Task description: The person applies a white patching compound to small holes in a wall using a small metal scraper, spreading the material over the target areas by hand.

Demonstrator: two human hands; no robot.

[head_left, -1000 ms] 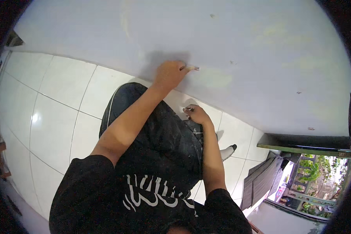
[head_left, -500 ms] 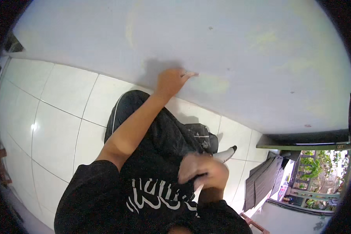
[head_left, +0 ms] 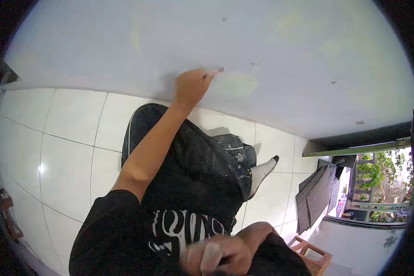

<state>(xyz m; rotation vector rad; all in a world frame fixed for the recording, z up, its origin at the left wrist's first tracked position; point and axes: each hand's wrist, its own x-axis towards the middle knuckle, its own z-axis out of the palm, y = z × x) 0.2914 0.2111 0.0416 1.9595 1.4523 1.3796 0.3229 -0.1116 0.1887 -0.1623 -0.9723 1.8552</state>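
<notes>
At the pale wall (head_left: pixel 179 41), my left hand (head_left: pixel 191 87) is closed in a pinch, its fingertips on or close to the surface. Something small, whitish with a dark tip (head_left: pixel 221 69), juts from between the fingers; its kind is unclear. Just right of it the wall carries a faint yellowish-green patch (head_left: pixel 237 85). My right hand (head_left: pixel 221 255) is low in front of my black shirt (head_left: pixel 124 225), blurred by motion, with its fingers curled. A whitish streak shows on it, which may be a finger or something held.
My folded legs in dark, paint-spotted trousers (head_left: pixel 198 170) rest on white floor tiles (head_left: pixel 69 147). A foot with a dark tip (head_left: pixel 264 172) sticks out to the right. Beyond lie a grey slatted panel (head_left: pixel 315 195), a brown woven stand (head_left: pixel 317 262) and an opening with plants (head_left: pixel 382 179).
My right hand has dropped from above my lap to in front of my chest. My left hand stays at the wall in its pinch. The whole view has shifted a little.
</notes>
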